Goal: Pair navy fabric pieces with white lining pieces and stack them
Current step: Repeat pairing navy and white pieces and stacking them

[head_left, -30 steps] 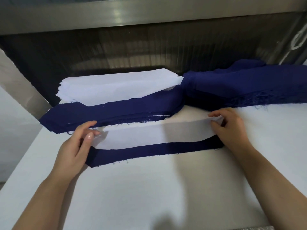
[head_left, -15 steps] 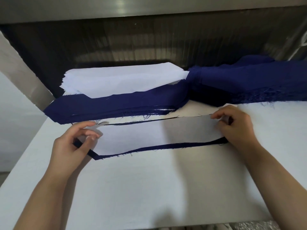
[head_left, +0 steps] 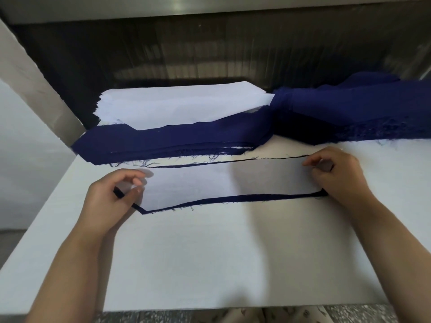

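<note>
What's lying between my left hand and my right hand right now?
In the head view, a white lining piece spans from left hand to right hand, laid on a navy fabric piece whose edges peek out.

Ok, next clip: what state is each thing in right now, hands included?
navy piece, flat on the table, only thin edges showing.
white lining piece, flat on the navy piece, nearly covering it.
left hand, pinches the navy piece's left end.
right hand, pinches the white lining piece's right end.
paired stack, layered, frayed edges, behind the pair.
white lining stack, neat, at the back.
navy heap, bunched, at the right.
</note>
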Motion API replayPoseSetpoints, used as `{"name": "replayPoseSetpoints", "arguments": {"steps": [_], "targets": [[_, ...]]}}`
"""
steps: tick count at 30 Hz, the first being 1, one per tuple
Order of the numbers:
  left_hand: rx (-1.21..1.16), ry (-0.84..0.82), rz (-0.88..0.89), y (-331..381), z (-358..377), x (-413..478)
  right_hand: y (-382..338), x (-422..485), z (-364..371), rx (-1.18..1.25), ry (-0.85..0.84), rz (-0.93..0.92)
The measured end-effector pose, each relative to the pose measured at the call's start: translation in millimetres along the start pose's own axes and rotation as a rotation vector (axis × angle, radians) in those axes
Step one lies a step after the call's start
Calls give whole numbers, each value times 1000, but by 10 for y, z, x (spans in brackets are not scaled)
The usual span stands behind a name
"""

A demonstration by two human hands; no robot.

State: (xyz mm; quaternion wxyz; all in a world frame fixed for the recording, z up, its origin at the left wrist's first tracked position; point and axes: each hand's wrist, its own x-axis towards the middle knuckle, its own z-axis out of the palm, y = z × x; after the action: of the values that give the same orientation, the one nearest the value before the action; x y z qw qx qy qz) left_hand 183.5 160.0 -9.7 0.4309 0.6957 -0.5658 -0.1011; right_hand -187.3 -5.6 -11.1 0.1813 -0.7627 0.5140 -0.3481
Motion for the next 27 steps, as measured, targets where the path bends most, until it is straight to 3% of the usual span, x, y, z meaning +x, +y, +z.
{"name": "replayPoseSetpoints", "arguments": {"steps": [11, 27], "targets": [[27, -12, 0, -41, 14, 8, 38, 8, -22, 8, -7, 51], [55, -18, 35, -78, 8, 28, 23, -13, -15, 14, -13, -33]]}}
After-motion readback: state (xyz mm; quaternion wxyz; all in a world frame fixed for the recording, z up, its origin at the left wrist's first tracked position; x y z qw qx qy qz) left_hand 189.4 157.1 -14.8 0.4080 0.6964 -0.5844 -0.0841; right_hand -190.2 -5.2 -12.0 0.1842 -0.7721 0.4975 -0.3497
